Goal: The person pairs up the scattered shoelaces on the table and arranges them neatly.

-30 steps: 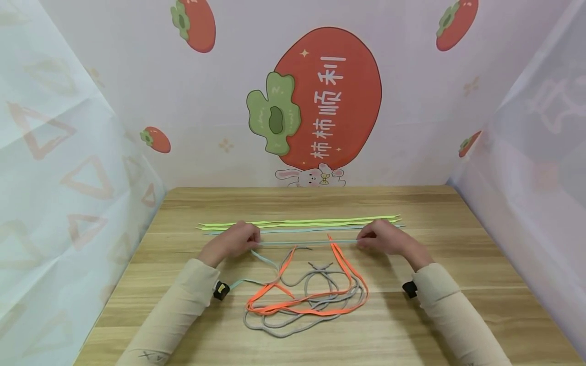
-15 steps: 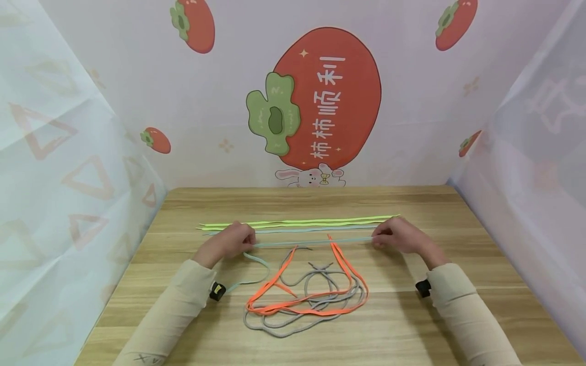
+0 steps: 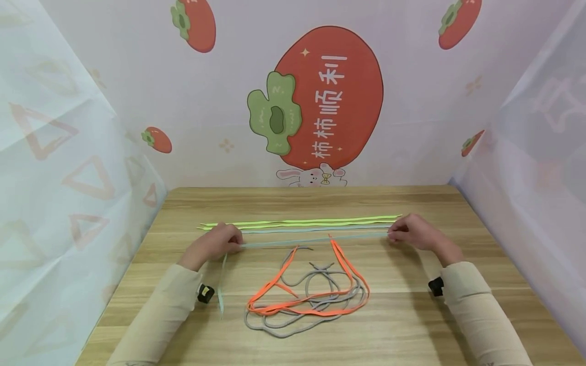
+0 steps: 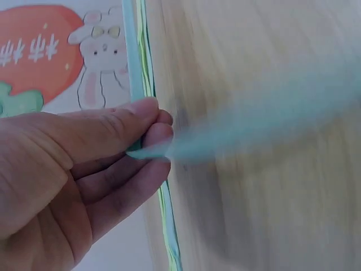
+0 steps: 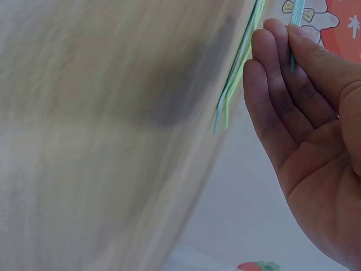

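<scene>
A light blue lace [image 3: 316,239] is stretched between the two hands, just in front of a straight row of laces. My left hand [image 3: 214,244] pinches it between thumb and fingers; from there its loose part hangs toward the front, blurred in the left wrist view. The right hand [image 3: 418,233] pinches the lace near its other end, whose tip [image 5: 293,63] shows below the thumb in the right wrist view. Behind the held lace lie yellow-green laces [image 3: 297,222] and another light blue lace [image 3: 284,231], side by side.
Orange laces [image 3: 316,311] and grey laces [image 3: 280,334] lie loosely tangled at the middle of the wooden table [image 3: 366,340]. Printed sheets [image 3: 206,101] stand behind the table and at both sides.
Both hands have moved apart, left hand leftward and right hand rightward, with a longer stretch of blue lace between them. The lace's loose part has swung left, away from the orange laces.
</scene>
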`<state>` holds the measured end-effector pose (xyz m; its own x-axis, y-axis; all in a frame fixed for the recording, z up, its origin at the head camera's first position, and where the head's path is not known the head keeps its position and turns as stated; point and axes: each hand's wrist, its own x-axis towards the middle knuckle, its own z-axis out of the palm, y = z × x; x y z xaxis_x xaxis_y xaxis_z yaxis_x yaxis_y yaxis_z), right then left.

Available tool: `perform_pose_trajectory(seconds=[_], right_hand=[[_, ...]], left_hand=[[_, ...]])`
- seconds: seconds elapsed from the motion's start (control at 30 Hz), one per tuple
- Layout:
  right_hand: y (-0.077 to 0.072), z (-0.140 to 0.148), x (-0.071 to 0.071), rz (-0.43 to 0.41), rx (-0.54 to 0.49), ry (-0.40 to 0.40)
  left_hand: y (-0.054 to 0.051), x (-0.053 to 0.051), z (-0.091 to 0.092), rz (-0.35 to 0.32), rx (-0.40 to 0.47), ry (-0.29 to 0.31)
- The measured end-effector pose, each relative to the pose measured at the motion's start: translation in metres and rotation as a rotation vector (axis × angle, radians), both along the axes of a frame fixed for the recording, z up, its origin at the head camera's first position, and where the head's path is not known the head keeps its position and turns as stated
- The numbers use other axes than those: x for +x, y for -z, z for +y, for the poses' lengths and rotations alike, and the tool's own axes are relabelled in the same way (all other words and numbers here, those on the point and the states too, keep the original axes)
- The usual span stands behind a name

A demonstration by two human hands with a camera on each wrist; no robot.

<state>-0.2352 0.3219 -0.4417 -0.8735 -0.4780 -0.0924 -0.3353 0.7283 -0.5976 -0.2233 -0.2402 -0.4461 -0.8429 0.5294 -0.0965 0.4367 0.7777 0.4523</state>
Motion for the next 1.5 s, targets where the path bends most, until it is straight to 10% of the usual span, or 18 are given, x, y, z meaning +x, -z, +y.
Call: perform_pose_trajectory(seconds=[0.7,1.5], right_hand=[[0.004,0.020,-0.004,-0.078,-0.051,0.064],[0.000,0.051,-0.015,-0.049,0.111,0.182]], left_hand=[[-0.003,-0.007,-0.059,-0.073,0.057,-0.037],[-0.011,-0.007,-0.117,-0.175,0.062,-0.226]])
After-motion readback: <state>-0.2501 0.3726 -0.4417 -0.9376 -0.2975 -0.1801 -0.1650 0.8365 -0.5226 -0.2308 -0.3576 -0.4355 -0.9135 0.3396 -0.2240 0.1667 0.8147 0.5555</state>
